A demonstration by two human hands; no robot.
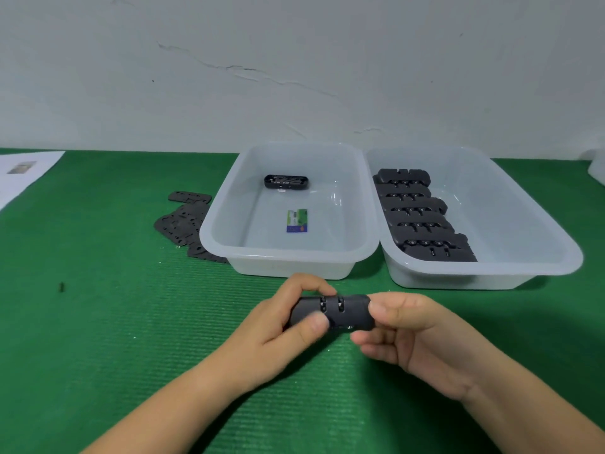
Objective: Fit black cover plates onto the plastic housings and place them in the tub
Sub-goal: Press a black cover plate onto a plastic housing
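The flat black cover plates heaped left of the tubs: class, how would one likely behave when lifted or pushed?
The cover plates look thin and sheet-like, so one is probably light and may flex a little. They lie flat on the ribbed green mat, so likely slide poorly and won't roll. Their overlap suggests pushing one may drag its neighbours.

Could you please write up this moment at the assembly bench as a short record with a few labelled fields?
surface: green mat
left hand: grips the left end of a black housing
right hand: pinches the housing's right end
left tub: one black housing at the back, one coloured card
right tub: row of black housings along its left side
cover plates: loose pile on the mat, left of the left tub
paper sheet: far left edge
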